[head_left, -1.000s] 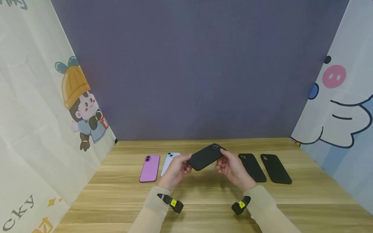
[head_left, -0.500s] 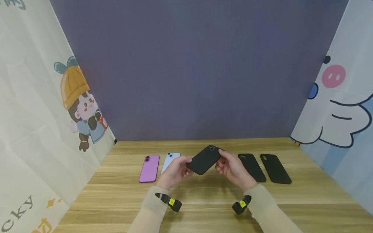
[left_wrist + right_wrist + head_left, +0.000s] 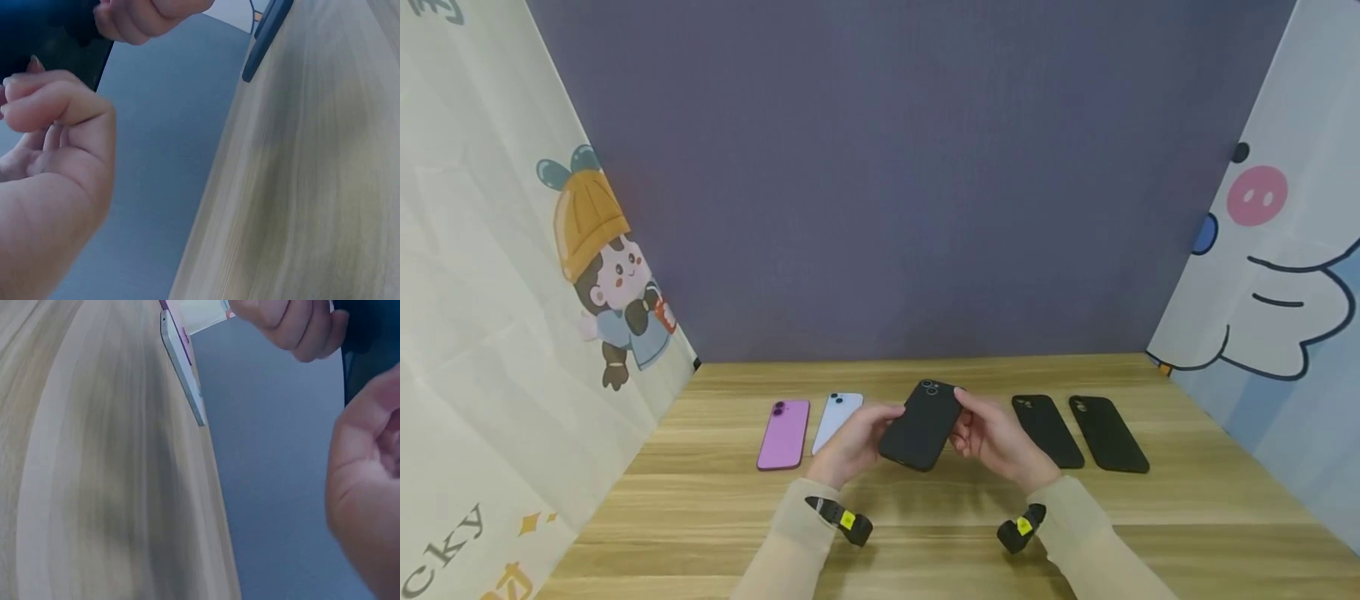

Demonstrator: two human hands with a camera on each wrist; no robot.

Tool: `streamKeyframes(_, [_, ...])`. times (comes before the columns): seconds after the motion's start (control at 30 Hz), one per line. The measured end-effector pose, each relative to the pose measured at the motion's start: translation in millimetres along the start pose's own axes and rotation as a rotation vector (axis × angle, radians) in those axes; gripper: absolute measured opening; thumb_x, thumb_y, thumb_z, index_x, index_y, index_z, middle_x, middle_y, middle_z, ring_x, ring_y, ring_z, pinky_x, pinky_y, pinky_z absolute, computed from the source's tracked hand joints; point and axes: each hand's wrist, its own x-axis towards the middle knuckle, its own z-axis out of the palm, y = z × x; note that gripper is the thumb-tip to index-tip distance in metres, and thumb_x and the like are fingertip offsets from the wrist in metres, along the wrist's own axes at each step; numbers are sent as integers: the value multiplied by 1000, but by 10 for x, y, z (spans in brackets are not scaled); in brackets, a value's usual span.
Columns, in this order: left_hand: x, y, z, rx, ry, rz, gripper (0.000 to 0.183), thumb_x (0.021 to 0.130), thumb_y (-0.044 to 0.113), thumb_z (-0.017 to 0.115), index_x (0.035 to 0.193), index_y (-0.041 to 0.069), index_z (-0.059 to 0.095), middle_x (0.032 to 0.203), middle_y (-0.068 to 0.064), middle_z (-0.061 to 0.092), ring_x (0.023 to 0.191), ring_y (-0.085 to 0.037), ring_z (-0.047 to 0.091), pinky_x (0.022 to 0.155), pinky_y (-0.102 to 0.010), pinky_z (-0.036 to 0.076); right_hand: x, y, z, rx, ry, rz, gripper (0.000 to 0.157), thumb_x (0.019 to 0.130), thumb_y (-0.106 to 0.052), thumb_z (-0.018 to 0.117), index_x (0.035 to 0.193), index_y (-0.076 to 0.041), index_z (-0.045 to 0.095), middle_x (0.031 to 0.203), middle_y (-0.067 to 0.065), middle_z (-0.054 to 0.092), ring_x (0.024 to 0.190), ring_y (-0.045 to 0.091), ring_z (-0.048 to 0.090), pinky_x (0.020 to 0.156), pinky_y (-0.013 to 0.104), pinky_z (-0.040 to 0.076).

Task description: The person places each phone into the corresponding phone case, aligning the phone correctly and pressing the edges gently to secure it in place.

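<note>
A black phone (image 3: 921,429) is held in the air over the middle of the table, its back with the two-lens camera corner facing up. My left hand (image 3: 853,442) grips its left edge, thumb on top. On the opposite side, near the camera corner, my right hand (image 3: 996,440) pinches the right edge. From below, the left wrist view shows the phone's dark, glossy underside (image 3: 50,37) between both hands. To the left lie a pink phone (image 3: 784,435) and a light blue phone (image 3: 837,421), the latter partly behind my left hand.
Two black phone-shaped cases (image 3: 1049,431), (image 3: 1109,434) lie side by side on the right of the wooden table (image 3: 925,542). Behind the table stands a dark grey-blue panel (image 3: 880,183). Printed white sheets (image 3: 475,292) flank both sides.
The phone has turned from a slanted sideways position to nearly upright in the head view, its camera end swinging left and its lower end coming nearer. Both hands keep hold of it.
</note>
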Motion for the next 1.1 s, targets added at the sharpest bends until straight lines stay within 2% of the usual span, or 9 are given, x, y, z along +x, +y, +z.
streamKeyframes(0.17, [-4, -8, 7, 8, 55, 47, 24, 99, 13, 53, 88, 13, 75, 82, 1, 74, 75, -11, 71, 70, -26, 59, 4, -11, 36, -29, 48, 38, 42, 109, -38, 47, 77, -14, 59, 67, -1, 53, 59, 14, 58, 57, 26, 50])
streamKeyframes(0.4, [-11, -29, -11, 57, 75, 71, 25, 101, 13, 54, 84, 14, 72, 74, 4, 69, 59, -5, 56, 54, -18, 45, 13, 15, 59, -72, -12, 66, 40, 109, -27, 47, 74, -10, 59, 68, 1, 58, 60, 15, 63, 59, 29, 55])
streamKeyframes(0.77, [-25, -15, 16, 66, 75, 63, 21, 99, 15, 56, 86, 13, 71, 74, 3, 67, 58, -6, 53, 55, -18, 44, 19, 16, 60, -127, -30, 14, 37, 111, -23, 43, 80, -13, 61, 71, 0, 59, 61, 12, 60, 57, 25, 52])
streamKeyframes(0.9, [-16, -7, 23, 93, 88, 60, 20, 100, 17, 58, 84, 11, 68, 73, 3, 63, 59, -7, 51, 54, -19, 43, 24, 16, 64, -139, -13, 19, 36, 110, -26, 44, 84, -15, 66, 73, -1, 61, 61, 11, 59, 58, 25, 53])
streamKeyframes(1.1, [-15, -13, 34, 117, 112, 70, 17, 101, 15, 56, 95, 3, 67, 74, 1, 66, 60, -8, 55, 55, -20, 44, 12, 8, 59, -169, -8, 48, 33, 108, -25, 48, 80, -12, 60, 69, 2, 58, 60, 15, 60, 58, 29, 55])
